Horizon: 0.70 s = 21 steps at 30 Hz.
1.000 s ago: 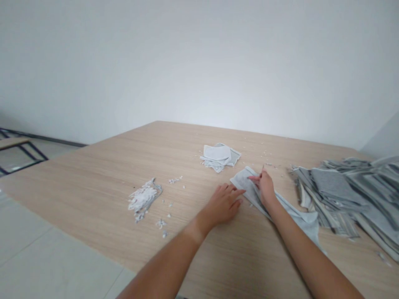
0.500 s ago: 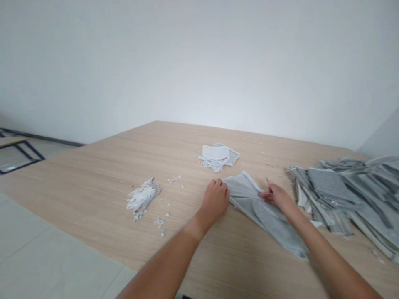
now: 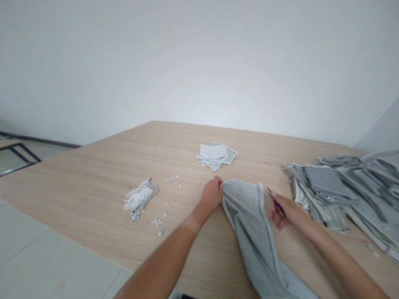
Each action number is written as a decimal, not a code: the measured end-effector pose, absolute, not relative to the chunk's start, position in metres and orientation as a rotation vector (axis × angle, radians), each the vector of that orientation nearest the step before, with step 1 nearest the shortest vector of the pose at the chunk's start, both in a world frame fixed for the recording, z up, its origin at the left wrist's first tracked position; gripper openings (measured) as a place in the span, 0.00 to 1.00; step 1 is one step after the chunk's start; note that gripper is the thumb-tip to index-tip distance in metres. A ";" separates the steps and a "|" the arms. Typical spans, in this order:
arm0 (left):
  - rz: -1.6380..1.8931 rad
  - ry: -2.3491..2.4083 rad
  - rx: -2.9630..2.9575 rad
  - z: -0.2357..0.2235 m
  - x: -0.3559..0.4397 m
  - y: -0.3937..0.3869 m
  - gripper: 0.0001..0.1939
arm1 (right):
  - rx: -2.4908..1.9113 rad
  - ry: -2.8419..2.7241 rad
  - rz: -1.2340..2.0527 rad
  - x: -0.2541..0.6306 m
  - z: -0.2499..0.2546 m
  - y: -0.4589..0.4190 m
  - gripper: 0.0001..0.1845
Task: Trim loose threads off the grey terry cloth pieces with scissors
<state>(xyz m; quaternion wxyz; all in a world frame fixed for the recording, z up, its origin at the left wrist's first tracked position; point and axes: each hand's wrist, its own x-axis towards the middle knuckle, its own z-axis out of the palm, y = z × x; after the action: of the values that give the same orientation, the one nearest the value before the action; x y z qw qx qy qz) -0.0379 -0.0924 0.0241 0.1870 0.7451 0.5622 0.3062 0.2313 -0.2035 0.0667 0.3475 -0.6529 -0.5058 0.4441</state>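
Observation:
My left hand [image 3: 212, 194] is closed, pinching the far left corner of a grey cloth [image 3: 254, 232] and holding it up off the wooden table [image 3: 93, 182]. The cloth has a pale hem and hangs down toward me between my arms. My right hand [image 3: 285, 211] is closed at the cloth's right edge and holds a small dark pointed tool [image 3: 273, 200], likely small scissors, with its tip pointing away from me.
A large heap of grey cloths [image 3: 346, 189] lies at the right. A small stack of pale folded cloths [image 3: 216, 154] sits further back at centre. White trimmings [image 3: 139, 198] and scattered scraps lie to the left. The table's near left edge drops to a tiled floor.
The cloth was lying flat on the table. My left hand has taken its corner and raised it, and my right hand has drawn back toward me along the right edge.

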 end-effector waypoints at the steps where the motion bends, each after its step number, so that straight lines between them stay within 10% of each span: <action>1: 0.890 1.555 2.054 0.023 -0.039 -0.091 0.08 | -1.671 -1.353 1.117 0.228 0.066 -0.193 0.30; 21: 1.110 1.186 1.841 0.019 -0.047 -0.072 0.13 | -1.505 -1.698 0.873 0.155 0.023 -0.069 0.18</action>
<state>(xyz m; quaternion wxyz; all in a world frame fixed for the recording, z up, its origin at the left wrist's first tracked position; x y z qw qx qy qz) -0.0467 -0.0723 0.0191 0.3366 0.7060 0.4550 0.4257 0.1550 -0.0686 0.0229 0.3479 -0.5804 -0.6548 0.3366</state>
